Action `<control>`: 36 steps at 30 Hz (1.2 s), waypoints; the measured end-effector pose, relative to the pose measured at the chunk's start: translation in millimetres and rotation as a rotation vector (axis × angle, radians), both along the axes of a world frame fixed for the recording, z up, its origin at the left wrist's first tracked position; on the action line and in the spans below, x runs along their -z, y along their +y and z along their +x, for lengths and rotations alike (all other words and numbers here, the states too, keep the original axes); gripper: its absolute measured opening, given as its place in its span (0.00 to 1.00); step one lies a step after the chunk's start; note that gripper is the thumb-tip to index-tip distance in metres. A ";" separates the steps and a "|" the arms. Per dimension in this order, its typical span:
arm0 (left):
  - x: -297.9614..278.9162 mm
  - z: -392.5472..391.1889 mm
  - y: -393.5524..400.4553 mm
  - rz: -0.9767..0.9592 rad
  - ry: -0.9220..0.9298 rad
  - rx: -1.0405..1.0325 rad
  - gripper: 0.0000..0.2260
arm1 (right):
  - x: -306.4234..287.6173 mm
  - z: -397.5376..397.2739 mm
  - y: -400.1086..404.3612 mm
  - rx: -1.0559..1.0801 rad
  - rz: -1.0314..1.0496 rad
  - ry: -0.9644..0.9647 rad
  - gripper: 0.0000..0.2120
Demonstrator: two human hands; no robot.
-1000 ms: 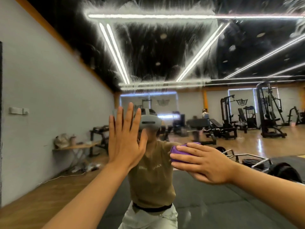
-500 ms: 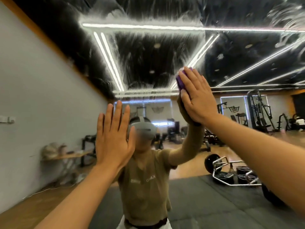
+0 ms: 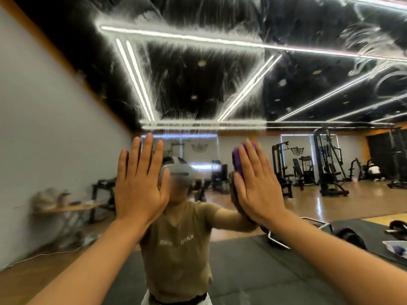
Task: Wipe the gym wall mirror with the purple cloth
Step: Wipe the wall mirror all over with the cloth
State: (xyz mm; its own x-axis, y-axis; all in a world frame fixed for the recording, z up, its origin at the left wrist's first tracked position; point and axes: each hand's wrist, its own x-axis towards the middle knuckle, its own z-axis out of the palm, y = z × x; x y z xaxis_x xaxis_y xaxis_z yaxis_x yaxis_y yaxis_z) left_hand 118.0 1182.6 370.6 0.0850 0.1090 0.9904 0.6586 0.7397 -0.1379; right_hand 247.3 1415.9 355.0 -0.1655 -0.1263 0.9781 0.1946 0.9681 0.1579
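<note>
Your right hand point(image 3: 257, 183) presses the purple cloth point(image 3: 238, 159) flat on the mirror point(image 3: 198, 73); streaks lie above. Left hand point(image 3: 141, 183) is flat and empty.

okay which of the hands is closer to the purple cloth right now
The right. The right hand presses flat on the purple cloth, holding it against the mirror. The left hand lies flat on the glass well to the cloth's left, not touching it.
</note>
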 end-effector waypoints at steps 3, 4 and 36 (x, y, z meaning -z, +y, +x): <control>0.8 -1.0 -0.1 0.000 0.009 -0.001 0.28 | -68.7 -1.7 -1.6 -0.031 -0.113 0.044 0.31; 0.9 -1.3 -0.3 0.001 0.011 -0.001 0.28 | -87.6 -1.6 -1.0 -0.034 -0.141 0.044 0.31; 68.0 15.2 0.8 -0.127 -0.151 -0.033 0.29 | -23.2 1.6 -13.1 -0.154 -0.115 -0.015 0.32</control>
State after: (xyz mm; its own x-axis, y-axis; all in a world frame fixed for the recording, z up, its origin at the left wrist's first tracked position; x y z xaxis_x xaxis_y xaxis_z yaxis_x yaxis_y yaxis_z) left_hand 133.1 1183.4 302.6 -0.0694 0.2336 0.9698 0.6549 0.7440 -0.1324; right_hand 248.9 1402.8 378.2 -0.1675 -0.0388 0.9851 0.0411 0.9981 0.0463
